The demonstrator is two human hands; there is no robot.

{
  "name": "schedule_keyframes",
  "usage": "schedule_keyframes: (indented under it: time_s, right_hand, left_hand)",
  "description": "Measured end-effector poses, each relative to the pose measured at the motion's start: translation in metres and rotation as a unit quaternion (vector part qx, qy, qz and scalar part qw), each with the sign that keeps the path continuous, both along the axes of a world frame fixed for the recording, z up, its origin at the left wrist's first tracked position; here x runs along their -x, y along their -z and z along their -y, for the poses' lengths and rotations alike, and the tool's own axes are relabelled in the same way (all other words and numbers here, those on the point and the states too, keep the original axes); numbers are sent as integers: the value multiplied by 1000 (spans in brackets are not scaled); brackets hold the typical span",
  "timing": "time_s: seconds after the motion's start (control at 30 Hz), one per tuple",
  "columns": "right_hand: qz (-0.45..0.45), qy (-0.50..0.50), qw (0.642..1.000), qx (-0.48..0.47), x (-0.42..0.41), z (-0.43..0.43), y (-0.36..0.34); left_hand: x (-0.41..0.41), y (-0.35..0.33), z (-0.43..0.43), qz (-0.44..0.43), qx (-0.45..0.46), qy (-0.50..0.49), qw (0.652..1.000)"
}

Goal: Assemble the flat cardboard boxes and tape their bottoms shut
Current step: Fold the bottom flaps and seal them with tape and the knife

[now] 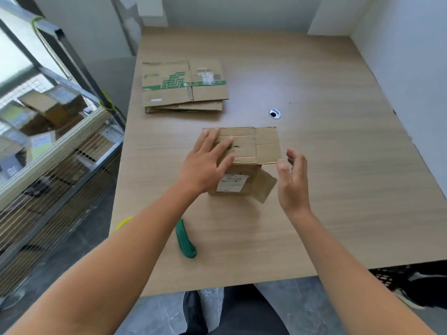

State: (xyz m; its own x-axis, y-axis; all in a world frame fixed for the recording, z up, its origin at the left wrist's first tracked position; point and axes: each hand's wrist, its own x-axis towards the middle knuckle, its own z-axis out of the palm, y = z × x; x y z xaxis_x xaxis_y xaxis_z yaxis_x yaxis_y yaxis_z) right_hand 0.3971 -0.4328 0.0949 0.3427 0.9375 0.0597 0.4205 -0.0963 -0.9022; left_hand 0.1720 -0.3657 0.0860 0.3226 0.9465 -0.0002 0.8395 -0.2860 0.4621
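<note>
Hands meet at one small cardboard box [244,151] standing in the middle of the counter [314,213], and neither holds anything.

At far left, off the counter, a wire cage trolley [55,153] holds made-up cartons [48,107], probably where finished ones go. On the counter's far left part lies a stack of flat boxes [183,90] printed in green, waiting within reach but well apart from the work. Nearer the front edge a green utility knife [185,240] lies alone, likely kept for cutting tape; no tape roll is in view.

The left hand [205,165] lies flat on top of the box, fingers straight and spread over the folded flaps. That looks meant to pin them down and keep the box from springing out of square. What faces up is probably the bottom, since that is what the task wants closed.

One side flap [267,146] sticks out level to the right, not yet folded in. Another flap [264,187] splays from the box's lower right corner, beside a white label [232,183] on the near wall.

The right hand [292,182] hovers just beside the level flap's edge, palm inward, fingers loosely bent and apart. It seems ready to fold that flap over.

Beyond the box, a round cable grommet [275,114] sits in the counter.
</note>
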Motion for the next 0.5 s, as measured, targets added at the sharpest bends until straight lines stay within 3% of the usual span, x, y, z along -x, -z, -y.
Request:
schedule_keyframes:
  time_s: [0.17, 0.27, 0.37, 0.5]
  right_hand:
    - [-87, -49, 990, 104, -8, -10, 21]
    - [-119, -135, 969, 168, 5, -16, 29]
    - [-151, -154, 956, 196, 29, -28, 28]
    - [-19, -114, 983, 144, 39, -36, 26]
  left_hand:
    - [61, 11, 6, 223, 45, -75, 971]
    - [92, 14, 10, 416, 134, -149, 887]
    - [106, 19, 16, 449, 200, -242, 837]
    - [101, 27, 30, 413, 337, -270, 802]
